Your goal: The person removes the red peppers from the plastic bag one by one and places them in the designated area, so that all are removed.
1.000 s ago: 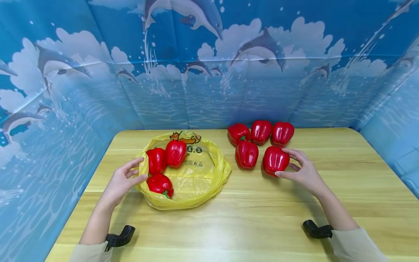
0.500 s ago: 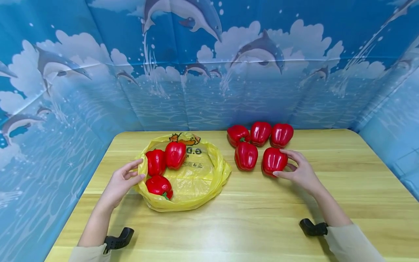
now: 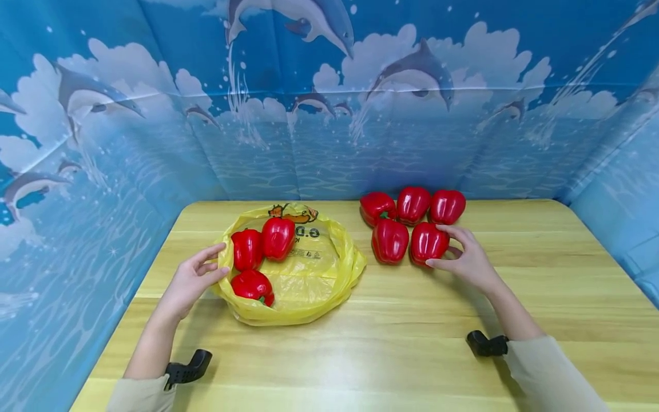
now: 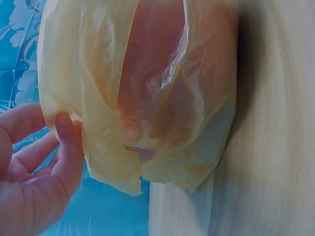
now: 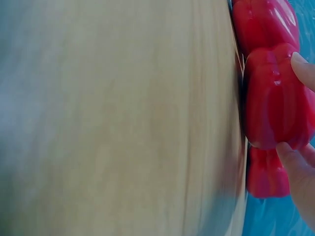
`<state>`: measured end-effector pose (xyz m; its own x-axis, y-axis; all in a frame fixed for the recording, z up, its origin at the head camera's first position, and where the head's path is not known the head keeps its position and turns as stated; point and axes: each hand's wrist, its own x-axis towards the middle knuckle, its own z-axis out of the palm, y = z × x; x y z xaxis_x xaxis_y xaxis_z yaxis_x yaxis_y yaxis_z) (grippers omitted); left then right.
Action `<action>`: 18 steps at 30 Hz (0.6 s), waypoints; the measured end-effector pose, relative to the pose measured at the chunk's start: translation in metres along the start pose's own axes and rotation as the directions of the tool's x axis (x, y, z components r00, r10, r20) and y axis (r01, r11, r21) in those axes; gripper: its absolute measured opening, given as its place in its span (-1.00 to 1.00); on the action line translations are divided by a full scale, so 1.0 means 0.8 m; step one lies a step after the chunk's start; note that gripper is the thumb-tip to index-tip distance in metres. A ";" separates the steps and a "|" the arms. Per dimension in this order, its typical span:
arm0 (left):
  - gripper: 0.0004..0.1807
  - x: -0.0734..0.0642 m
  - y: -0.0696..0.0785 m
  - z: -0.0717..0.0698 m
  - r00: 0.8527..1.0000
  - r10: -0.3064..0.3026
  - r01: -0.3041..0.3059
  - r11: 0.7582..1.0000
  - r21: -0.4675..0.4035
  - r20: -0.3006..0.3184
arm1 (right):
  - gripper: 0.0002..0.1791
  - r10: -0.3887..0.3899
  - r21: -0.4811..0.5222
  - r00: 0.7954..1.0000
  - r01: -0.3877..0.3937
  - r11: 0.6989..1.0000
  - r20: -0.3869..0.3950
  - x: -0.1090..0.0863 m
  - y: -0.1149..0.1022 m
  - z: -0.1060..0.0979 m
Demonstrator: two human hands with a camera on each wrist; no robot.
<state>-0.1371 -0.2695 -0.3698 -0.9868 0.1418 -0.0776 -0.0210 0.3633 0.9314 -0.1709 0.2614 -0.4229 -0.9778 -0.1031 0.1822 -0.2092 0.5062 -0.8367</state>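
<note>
On the left of the table a yellow plastic bag (image 3: 309,286) lies spread with its mouth facing up, and three red bell peppers (image 3: 278,238) are inside. My left hand (image 3: 193,280) pinches the bag's left rim between thumb and fingers; the left wrist view shows the bag's thin, see-through side (image 4: 162,98) up close. To the right, my right hand (image 3: 468,260) grips a red bell pepper (image 3: 427,243) from its right side, thumb at the front and fingers behind. In the right wrist view this held pepper (image 5: 275,98) overlaps other peppers.
Next to the held pepper stands another red bell pepper (image 3: 390,241). Behind them, three more red peppers (image 3: 413,205) form a row near the table's back edge. A blue dolphin-print curtain (image 3: 329,149) encloses the light wooden table (image 3: 360,355).
My right hand has shifted left with the bell pepper, bringing it close beside its neighbour. The left hand keeps its hold on the bag's rim. The head view has shifted slightly.
</note>
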 end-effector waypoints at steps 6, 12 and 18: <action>-0.36 0.004 0.001 0.000 1.000 0.005 -0.005 1.000 -0.015 0.004 | -0.19 -0.031 -0.017 1.000 0.031 0.999 -0.004 0.007 -0.002 0.001; -0.35 0.003 -0.001 0.001 1.000 -0.002 0.002 1.000 -0.008 0.008 | -0.17 -0.040 -0.014 0.999 0.040 0.999 -0.005 0.011 -0.001 0.004; -0.35 0.001 -0.002 0.002 1.000 -0.006 0.006 1.000 -0.007 0.006 | -0.14 -0.016 -0.007 1.000 0.016 1.000 -0.004 0.015 0.000 0.005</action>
<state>-0.1377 -0.2685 -0.3719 -0.9857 0.1454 -0.0855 -0.0282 0.3577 0.9334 -0.1824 0.2568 -0.4230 -0.9743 -0.1080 0.1976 -0.2249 0.5100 -0.8302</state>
